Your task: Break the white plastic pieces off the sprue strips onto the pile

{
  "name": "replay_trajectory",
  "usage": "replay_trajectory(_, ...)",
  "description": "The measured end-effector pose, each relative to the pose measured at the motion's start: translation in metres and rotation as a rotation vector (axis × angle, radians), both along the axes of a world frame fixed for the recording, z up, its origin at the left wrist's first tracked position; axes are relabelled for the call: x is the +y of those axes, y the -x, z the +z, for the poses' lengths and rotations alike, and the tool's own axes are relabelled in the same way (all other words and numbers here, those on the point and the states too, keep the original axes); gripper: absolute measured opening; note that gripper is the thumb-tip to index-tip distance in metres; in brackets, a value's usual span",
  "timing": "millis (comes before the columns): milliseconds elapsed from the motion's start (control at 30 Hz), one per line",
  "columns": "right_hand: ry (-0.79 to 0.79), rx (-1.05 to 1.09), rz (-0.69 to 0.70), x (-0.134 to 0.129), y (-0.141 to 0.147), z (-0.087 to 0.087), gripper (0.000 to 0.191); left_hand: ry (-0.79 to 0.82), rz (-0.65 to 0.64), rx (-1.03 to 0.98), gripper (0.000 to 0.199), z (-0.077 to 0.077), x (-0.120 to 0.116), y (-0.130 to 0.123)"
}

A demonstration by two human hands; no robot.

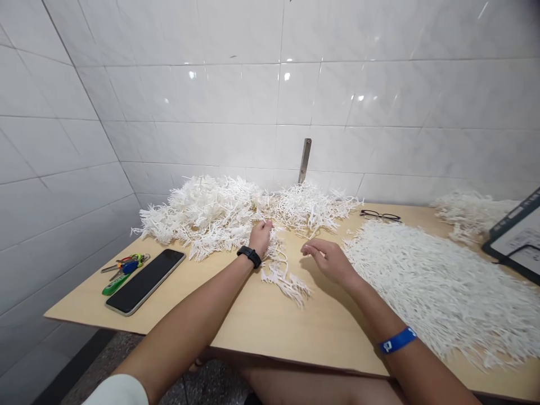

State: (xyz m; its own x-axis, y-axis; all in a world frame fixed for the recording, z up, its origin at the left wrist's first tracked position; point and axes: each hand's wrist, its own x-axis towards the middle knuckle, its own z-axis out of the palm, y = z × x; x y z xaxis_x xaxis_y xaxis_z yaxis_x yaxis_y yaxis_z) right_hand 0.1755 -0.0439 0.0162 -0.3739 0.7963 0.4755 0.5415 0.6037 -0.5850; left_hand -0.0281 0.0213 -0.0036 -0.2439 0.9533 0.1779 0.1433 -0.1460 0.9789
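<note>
My left hand (260,238), with a black band on its wrist, is closed around a bunch of white, branching plastic-looking strands (280,273). Part of that bunch trails over the tabletop toward me. Its fingers are partly turned away from view. To the right, my right hand (327,260) hovers over the board with thumb and fingertips pressed together. Whatever is between those fingertips, if anything, is too small to make out. Just behind my left hand lies a tangled heap of the same white strands (211,211). A flatter pile of short, loose white pieces (426,281) spreads beside my right forearm.
A smartphone (145,281) and a bunch of keys with a green tag (122,273) lie at the left. Eyeglasses (380,215) sit near the wall. A dark-framed panel (521,239) leans at the right edge. The wooden tabletop (261,329) ends close to my legs.
</note>
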Motion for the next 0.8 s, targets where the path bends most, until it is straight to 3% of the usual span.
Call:
replay_trajectory(133, -0.019, 0.092, -0.300, 0.009, -0.015, -0.002, 0.031, -0.063, -0.160, 0.006, 0.041, -0.003, -0.010, -0.014)
replay_trajectory(233, -0.044, 0.285, -0.542, 0.012, -0.031, 0.002, 0.035, -0.091, -0.247, 0.036, 0.046, -0.004, -0.017, -0.024)
replay_trajectory(433, -0.184, 0.511, -0.960, 0.020, -0.063, 0.006, 0.037, -0.099, -0.249, 0.039, 0.050, 0.001, -0.021, -0.023)
replay_trajectory(633, -0.261, 0.553, -1.053, 0.028, -0.074, 0.001, 0.044, -0.091, -0.299, 0.043, 0.047, 0.000, -0.023, -0.024)
replay_trajectory(800, -0.372, 0.552, -1.003, 0.027, -0.072, 0.002, 0.041, -0.097, -0.307, 0.063, 0.046, 0.001, -0.025, -0.025)
